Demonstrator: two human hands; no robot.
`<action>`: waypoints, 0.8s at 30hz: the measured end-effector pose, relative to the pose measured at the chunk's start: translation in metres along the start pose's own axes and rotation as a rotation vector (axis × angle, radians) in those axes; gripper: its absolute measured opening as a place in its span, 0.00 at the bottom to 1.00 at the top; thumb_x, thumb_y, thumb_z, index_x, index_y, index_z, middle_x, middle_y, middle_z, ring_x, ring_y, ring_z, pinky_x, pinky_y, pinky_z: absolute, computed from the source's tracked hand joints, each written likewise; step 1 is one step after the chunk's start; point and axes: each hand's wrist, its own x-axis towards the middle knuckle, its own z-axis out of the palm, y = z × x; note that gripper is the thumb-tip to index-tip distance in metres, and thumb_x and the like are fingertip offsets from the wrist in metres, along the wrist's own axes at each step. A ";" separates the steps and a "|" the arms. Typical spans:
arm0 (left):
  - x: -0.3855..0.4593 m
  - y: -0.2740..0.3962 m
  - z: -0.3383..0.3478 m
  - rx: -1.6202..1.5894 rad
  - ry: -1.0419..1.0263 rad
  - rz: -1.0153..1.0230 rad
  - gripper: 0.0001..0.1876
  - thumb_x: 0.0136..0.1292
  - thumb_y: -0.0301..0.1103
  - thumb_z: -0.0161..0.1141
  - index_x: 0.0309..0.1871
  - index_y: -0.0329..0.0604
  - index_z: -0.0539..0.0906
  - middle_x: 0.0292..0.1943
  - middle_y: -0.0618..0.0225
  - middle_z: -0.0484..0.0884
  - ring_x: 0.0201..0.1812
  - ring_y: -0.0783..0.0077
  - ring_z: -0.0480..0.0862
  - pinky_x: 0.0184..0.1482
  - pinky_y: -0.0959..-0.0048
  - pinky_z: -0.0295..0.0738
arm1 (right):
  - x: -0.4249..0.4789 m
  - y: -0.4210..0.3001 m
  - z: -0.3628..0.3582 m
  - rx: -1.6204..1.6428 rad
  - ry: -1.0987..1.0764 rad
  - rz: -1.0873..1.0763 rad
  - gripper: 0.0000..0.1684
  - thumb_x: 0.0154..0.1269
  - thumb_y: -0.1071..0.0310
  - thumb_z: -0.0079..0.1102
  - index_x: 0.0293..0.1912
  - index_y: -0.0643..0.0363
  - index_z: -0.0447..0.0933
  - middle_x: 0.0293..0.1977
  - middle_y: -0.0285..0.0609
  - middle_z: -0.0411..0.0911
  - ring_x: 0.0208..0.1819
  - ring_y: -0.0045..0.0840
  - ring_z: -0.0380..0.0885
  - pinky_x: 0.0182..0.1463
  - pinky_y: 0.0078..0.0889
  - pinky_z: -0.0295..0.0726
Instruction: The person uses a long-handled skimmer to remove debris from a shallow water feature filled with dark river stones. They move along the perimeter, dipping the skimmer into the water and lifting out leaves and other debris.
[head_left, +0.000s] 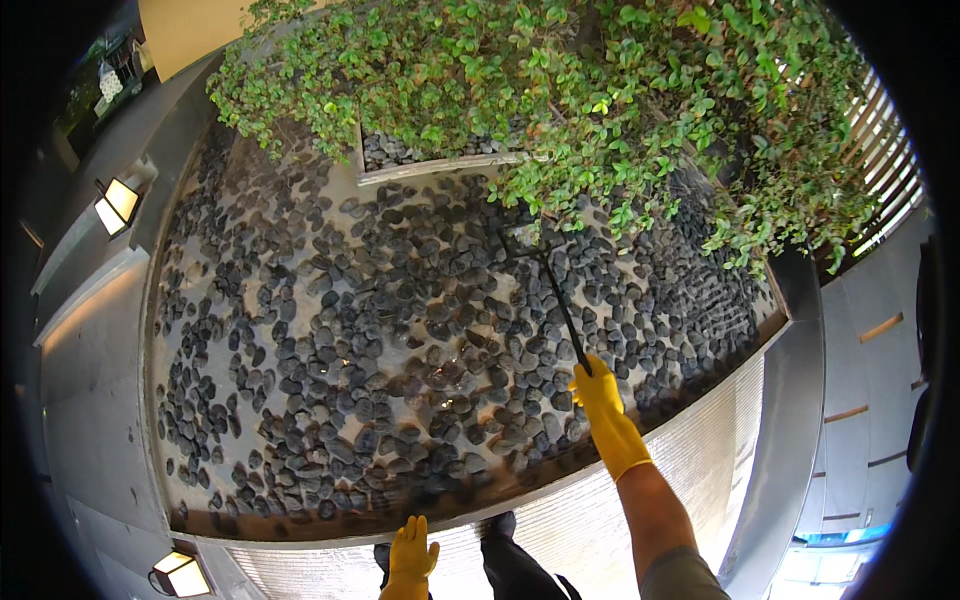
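Observation:
My right hand (598, 390), in a yellow rubber glove, grips the end of a black-handled tool (562, 304) and reaches out over a shallow pool (352, 191). The tool's forked black head lies under the edge of the leaves, with something pale at it; whether it carries a net is hard to tell. Dark rounded pebbles (390, 322) cover much of the pool's pale floor. My left hand (411, 551), also in a yellow glove, is held out flat near the pool's front edge. Nothing is in it, and its thumb stands apart from the fingers.
A leafy green shrub (450, 82) overhangs the far side, above a raised planter edge (450, 165). My shoe (499, 525) stands on the ribbed floor (570, 517) by the pool. Lit lanterns (118, 206) line the left. A dark ledge (787, 405) borders the right.

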 end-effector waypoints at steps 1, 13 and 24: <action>0.008 0.008 0.004 0.021 0.011 -0.022 0.35 0.59 0.43 0.67 0.67 0.34 0.72 0.63 0.40 0.75 0.55 0.40 0.78 0.61 0.52 0.74 | 0.018 -0.002 -0.002 -0.041 -0.002 -0.007 0.21 0.71 0.57 0.56 0.57 0.57 0.76 0.24 0.40 0.82 0.18 0.22 0.78 0.21 0.27 0.74; 0.070 0.013 0.030 -0.043 0.264 -0.219 0.31 0.64 0.40 0.62 0.68 0.32 0.71 0.68 0.37 0.69 0.62 0.35 0.74 0.68 0.50 0.66 | 0.130 -0.017 0.013 -0.166 0.009 -0.030 0.18 0.72 0.61 0.55 0.56 0.59 0.77 0.26 0.43 0.83 0.20 0.23 0.78 0.23 0.27 0.76; 0.088 -0.024 0.042 0.013 0.296 -0.394 0.32 0.66 0.40 0.61 0.70 0.31 0.69 0.71 0.35 0.64 0.69 0.34 0.67 0.73 0.48 0.58 | 0.156 -0.031 0.059 -0.466 0.039 -0.055 0.17 0.72 0.58 0.54 0.56 0.51 0.77 0.24 0.40 0.83 0.18 0.25 0.78 0.22 0.30 0.75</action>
